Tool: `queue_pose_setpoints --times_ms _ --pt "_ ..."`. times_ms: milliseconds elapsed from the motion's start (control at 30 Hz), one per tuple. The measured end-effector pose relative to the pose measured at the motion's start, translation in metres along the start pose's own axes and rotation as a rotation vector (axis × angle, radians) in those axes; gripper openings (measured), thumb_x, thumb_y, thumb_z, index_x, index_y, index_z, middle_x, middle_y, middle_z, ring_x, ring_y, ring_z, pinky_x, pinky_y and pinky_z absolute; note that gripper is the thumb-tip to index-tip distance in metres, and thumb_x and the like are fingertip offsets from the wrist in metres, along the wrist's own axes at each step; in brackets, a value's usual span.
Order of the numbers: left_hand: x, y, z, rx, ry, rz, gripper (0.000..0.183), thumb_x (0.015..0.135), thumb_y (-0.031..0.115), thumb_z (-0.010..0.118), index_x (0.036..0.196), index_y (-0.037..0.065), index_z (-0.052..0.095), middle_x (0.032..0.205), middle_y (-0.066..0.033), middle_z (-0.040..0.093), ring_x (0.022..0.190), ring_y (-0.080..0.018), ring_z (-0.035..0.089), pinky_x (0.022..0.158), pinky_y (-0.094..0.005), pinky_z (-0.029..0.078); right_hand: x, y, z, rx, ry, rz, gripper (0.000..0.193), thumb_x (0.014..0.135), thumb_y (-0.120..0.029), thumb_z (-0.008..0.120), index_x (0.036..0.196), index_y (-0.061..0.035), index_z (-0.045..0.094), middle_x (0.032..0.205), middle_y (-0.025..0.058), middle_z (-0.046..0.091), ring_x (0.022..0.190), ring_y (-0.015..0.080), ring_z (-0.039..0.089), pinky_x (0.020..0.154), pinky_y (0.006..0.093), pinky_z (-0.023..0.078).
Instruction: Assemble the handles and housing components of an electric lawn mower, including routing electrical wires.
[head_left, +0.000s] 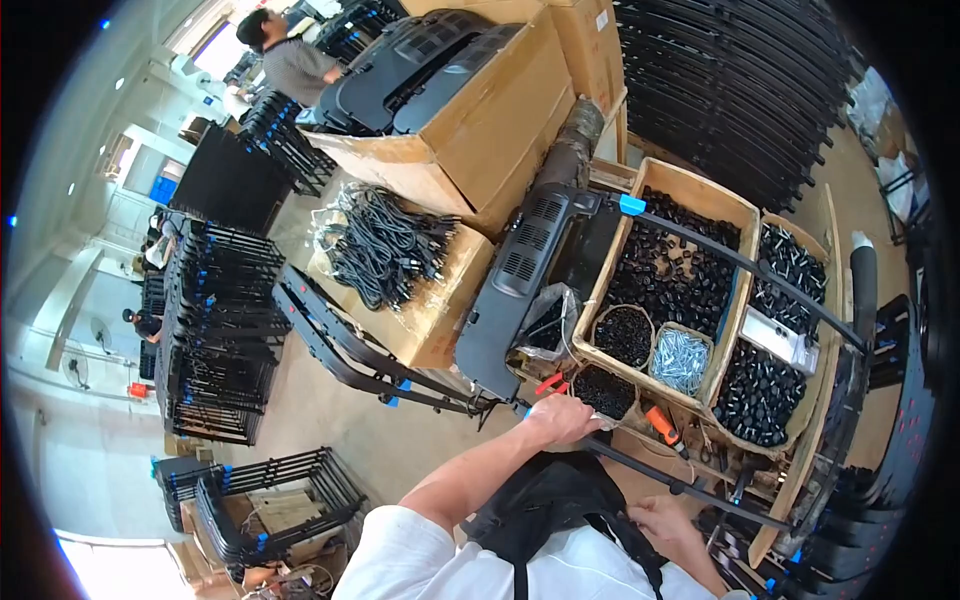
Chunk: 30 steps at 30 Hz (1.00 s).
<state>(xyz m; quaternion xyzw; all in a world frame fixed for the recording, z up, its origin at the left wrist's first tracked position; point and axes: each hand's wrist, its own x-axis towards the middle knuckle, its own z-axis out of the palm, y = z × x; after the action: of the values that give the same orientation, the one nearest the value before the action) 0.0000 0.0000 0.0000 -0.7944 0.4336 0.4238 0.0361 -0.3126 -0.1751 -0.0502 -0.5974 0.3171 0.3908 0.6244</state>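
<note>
The left hand (562,420) is laid with bent fingers at the near black tube (730,504), beside the black console panel (525,250); whether anything is gripped cannot be told, since the fingertips are hidden. The right hand (665,520) is held half-curled by the black apron (550,500), its grip likewise unclear. Beyond the tube, an orange electric screwdriver (661,425) and silver screws (681,360) inside a wooden tray (700,182) are seen.
</note>
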Motion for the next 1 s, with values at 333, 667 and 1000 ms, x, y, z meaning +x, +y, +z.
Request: queue_pose_setpoints --times_ms 333,667,1000 --pt "-0.077 0.006 0.068 -0.492 0.893 0.139 0.042 0.1 0.033 0.068 0.069 0.005 0.062 0.068 -0.0169 0.061 0.059 -0.0369 0.061 0.058 -0.0513 0.049 0.031 -0.262 -0.243 -0.695 1.134 -0.816 0.043 0.102 -0.03 0.064 0.13 0.0019 0.066 0.127 0.0265 0.068 0.124 0.0431 0.061 0.107 0.0474 0.047" --pt "-0.016 -0.033 0.137 -2.132 0.586 -0.147 0.05 0.097 0.061 0.072 0.107 0.012 0.068 0.1 -0.0036 0.069 0.098 -0.0184 0.065 0.084 -0.0403 0.054 0.16 -0.322 -0.321 -0.742 0.773 -0.44 0.078 0.101 -0.07 0.049 0.099 0.0033 0.077 0.085 0.0192 0.075 0.088 0.0328 0.073 0.087 0.0428 0.053" --pt "-0.172 -0.042 0.097 -2.038 0.932 0.066 0.033 0.106 0.039 0.063 0.102 0.007 0.07 0.095 -0.0039 0.074 0.089 -0.0158 0.069 0.079 -0.0343 0.055 -0.076 -0.436 -0.176 -0.842 1.148 -0.961 0.064 0.11 -0.053 0.053 0.083 0.0028 0.068 0.066 0.0039 0.058 0.066 0.0125 0.053 0.06 0.0375 0.042"
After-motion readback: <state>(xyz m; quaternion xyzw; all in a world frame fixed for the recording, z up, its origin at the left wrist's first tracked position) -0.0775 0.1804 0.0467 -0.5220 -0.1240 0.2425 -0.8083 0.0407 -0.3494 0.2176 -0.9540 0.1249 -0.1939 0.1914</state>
